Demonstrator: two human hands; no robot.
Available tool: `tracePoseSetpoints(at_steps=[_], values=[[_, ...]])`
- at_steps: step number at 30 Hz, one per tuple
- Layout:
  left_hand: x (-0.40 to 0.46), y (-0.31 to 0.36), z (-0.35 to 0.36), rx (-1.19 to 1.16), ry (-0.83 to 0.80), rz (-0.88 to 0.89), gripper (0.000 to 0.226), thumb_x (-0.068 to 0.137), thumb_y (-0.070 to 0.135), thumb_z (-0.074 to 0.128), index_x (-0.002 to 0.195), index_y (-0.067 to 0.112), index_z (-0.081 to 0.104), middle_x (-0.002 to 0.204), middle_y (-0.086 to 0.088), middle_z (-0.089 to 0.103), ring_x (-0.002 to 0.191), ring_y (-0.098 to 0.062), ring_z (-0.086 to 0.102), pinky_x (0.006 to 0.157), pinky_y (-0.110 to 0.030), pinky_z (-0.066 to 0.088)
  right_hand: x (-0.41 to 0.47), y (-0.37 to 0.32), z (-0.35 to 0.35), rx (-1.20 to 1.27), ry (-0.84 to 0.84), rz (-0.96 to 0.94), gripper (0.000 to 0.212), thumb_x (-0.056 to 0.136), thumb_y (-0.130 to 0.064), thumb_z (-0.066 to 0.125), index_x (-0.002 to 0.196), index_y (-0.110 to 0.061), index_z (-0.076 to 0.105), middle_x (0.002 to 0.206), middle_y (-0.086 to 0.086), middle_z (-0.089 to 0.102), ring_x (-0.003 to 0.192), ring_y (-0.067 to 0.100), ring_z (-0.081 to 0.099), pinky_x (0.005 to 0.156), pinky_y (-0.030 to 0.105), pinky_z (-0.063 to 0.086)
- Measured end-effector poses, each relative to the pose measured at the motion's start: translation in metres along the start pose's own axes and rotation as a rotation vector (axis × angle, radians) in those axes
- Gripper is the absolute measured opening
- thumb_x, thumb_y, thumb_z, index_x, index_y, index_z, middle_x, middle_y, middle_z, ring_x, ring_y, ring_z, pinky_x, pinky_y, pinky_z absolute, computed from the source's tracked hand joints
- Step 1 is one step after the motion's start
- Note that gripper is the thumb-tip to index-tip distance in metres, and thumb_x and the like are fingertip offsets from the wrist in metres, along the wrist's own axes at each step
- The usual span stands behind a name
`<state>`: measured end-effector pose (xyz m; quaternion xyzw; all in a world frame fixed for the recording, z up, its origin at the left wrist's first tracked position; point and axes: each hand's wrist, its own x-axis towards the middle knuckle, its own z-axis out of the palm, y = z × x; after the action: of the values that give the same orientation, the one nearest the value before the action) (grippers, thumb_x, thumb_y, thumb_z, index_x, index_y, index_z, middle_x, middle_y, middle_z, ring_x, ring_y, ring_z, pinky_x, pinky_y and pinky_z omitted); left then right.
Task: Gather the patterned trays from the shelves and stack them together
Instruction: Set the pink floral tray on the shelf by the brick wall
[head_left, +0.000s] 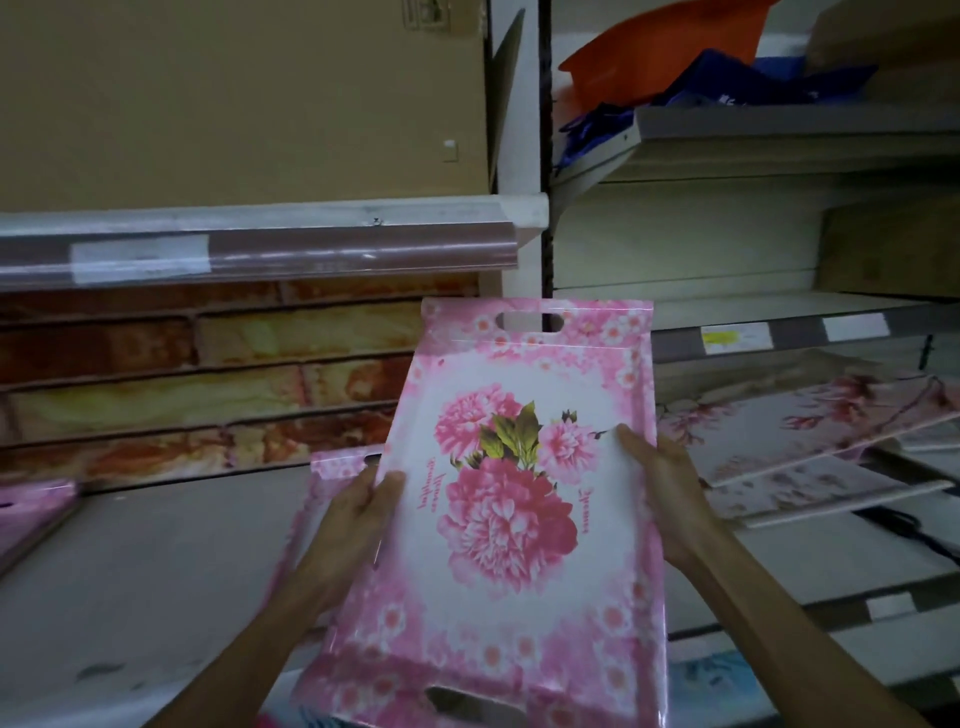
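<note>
Hands, two of them, bare, hold one pink floral tray (511, 499) upright and tilted in front of store shelving. Left hand (356, 512) grips the tray's left long edge, thumb on the printed face, fingers hidden behind. Right hand (662, 483) grips the right long edge the same way, thumb on the face. Tray shows a bunch of large pink flowers with green leaves on a white centre, a border of small pink blossoms, and a cut-out handle slot at each short end; the lower slot is partly cut off by the frame edge. Script lettering beside the flowers is too small to read.

Behind the held tray, a second pink floral tray (332, 467) lies on the left grey shelf (156, 561), mostly hidden; only its top corner and left edge show. A third pink tray (31, 512) is cut off at the far left edge of that shelf.

On the right shelf (810, 571) lie paler trays with pink magnolia-like branches (810, 421), overlapping; at least three edges show, though the exact count is hard to tell. Above, orange and blue bags (691, 62) sit on a higher shelf. A cardboard box (234, 98) stands top left.
</note>
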<state>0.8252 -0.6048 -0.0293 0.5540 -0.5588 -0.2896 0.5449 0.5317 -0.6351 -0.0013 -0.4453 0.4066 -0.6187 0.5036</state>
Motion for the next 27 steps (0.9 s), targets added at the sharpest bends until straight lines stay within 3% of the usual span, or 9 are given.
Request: tracePoseSetpoints(at_steps=[1,4,6,9,14,18,21,23,27], values=[[-0.003,-0.002,-0.006,-0.019,0.026,-0.010,0.025,0.098,0.031,0.050,0.105,0.018,0.069,0.086,0.004,0.078,0.073,-0.015,0.073,0.057,-0.032,0.058,0.001,0.002,0.007,0.009,-0.026,0.015,0.022,0.097,-0.020,0.054,0.106,-0.004,0.067,0.079,0.002,0.076,0.067,0.016,0.073,0.056,0.026,0.056],[-0.008,-0.011,-0.027,-0.042,0.059,-0.049,0.027,0.098,0.032,0.051,0.102,0.013,0.070,0.093,-0.008,0.077,0.085,-0.031,0.073,0.072,-0.048,0.059,0.003,0.012,0.029,0.034,-0.065,0.054,0.022,0.097,-0.021,0.055,0.111,-0.009,0.067,0.098,0.008,0.075,0.083,0.023,0.074,0.069,0.034,0.058],[-0.007,-0.019,-0.042,-0.003,0.096,-0.056,0.030,0.097,0.036,0.051,0.099,0.012,0.068,0.090,-0.012,0.076,0.077,-0.031,0.073,0.063,-0.049,0.058,0.003,0.024,0.044,0.029,-0.100,0.073,0.026,0.097,-0.021,0.056,0.119,-0.012,0.065,0.108,0.009,0.075,0.095,0.027,0.073,0.083,0.043,0.058],[0.003,-0.030,-0.061,0.085,0.189,-0.064,0.036,0.098,0.036,0.048,0.095,0.005,0.066,0.078,-0.024,0.070,0.055,-0.024,0.060,0.040,-0.030,0.046,0.002,0.042,0.063,0.003,-0.155,0.092,0.027,0.096,-0.018,0.058,0.122,-0.013,0.064,0.113,0.009,0.073,0.102,0.030,0.071,0.095,0.052,0.053],[0.034,-0.048,-0.083,0.063,0.293,-0.134,0.045,0.098,0.032,0.045,0.085,-0.009,0.057,0.063,-0.018,0.051,0.046,-0.020,0.044,0.032,-0.021,0.034,-0.001,0.066,0.083,-0.121,-0.232,0.109,0.024,0.093,-0.011,0.062,0.114,-0.020,0.063,0.105,0.003,0.075,0.096,0.025,0.072,0.086,0.044,0.058],[0.060,-0.061,-0.100,-0.023,0.263,-0.105,0.028,0.094,0.021,0.054,0.072,0.005,0.053,0.058,-0.011,0.043,0.043,-0.016,0.038,0.037,-0.021,0.033,0.004,0.077,0.094,-0.234,-0.289,0.129,0.032,0.090,-0.002,0.062,0.113,-0.025,0.062,0.106,0.000,0.075,0.094,0.021,0.073,0.085,0.041,0.059],[0.072,-0.077,-0.110,-0.027,0.192,-0.135,0.010,0.090,0.007,0.060,0.093,-0.001,0.054,0.069,-0.014,0.052,0.046,-0.017,0.045,0.032,-0.020,0.038,0.013,0.085,0.100,-0.284,-0.263,0.155,0.032,0.089,0.002,0.058,0.112,-0.018,0.066,0.103,0.003,0.076,0.093,0.023,0.073,0.088,0.044,0.058],[0.074,-0.089,-0.110,-0.007,0.190,-0.186,0.017,0.092,0.003,0.058,0.106,-0.001,0.049,0.081,-0.016,0.057,0.053,-0.020,0.050,0.033,-0.021,0.043,0.018,0.092,0.101,-0.340,-0.255,0.165,0.032,0.087,0.003,0.057,0.114,-0.011,0.068,0.102,0.005,0.076,0.093,0.024,0.073,0.089,0.043,0.058],[0.075,-0.112,-0.104,0.158,0.176,-0.198,0.013,0.093,0.006,0.056,0.105,0.002,0.053,0.086,-0.015,0.061,0.061,-0.023,0.055,0.052,-0.028,0.048,0.023,0.107,0.103,-0.431,-0.256,0.204,0.035,0.085,0.006,0.056,0.114,-0.009,0.069,0.104,0.006,0.074,0.096,0.024,0.072,0.091,0.041,0.057]])
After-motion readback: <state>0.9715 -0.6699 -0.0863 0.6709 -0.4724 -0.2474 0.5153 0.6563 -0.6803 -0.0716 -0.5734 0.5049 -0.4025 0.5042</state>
